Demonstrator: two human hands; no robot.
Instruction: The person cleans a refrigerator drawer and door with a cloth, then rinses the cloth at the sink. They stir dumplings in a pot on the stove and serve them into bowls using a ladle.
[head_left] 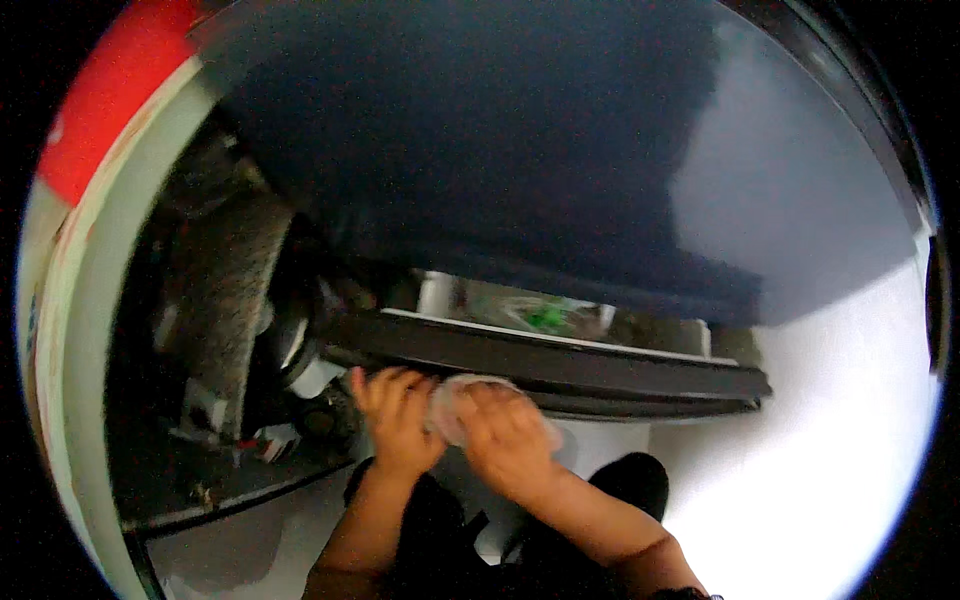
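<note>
My right hand [503, 440] is closed over a pale, crumpled cloth [446, 412], which shows around the fingers. The cloth lies against the dark front of a pulled-out drawer [640, 372] low on a large dark-blue appliance that looks like a refrigerator. Close beside the cloth, my left hand [398, 418] has its fingers stretched out toward the drawer's left part. Whether its fingertips touch the drawer front is too blurred to tell. Inside the drawer sits something bright green [547, 316], seemingly in clear plastic.
The appliance's dark-blue door [520, 140] fills the upper view. At left stands a dark shelf unit [150, 495] with cluttered small items and a round pot-like thing [290, 335]. A red object [115, 95] is at upper left. My dark shoes [640, 480] stand on pale floor [800, 480].
</note>
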